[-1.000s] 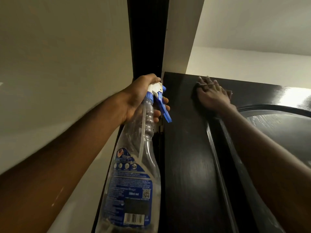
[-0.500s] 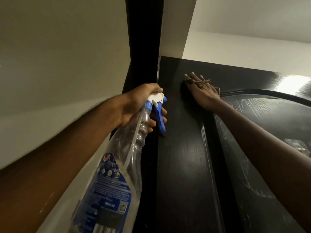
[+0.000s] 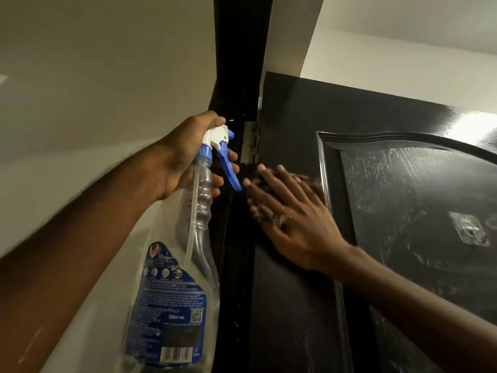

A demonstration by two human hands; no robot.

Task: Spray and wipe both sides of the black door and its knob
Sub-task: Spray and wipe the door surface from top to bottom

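Both bare arms stretch up and away from the person, the left one from the near left, the right one from the near right. The left hand (image 3: 185, 154) is raised, its fingers curled round the neck of the spray bottle (image 3: 188, 265), the fingertips showing to the right of the trigger. The right hand (image 3: 295, 222) lies flat, palm to the door (image 3: 295, 305), fingers (image 3: 269, 181) straight and spread toward the upper left, pressing a cloth (image 3: 313, 183) against it.

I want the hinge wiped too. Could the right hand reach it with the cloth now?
Probably yes: the right hand presses the cloth on the door just below the hinge, nothing between.
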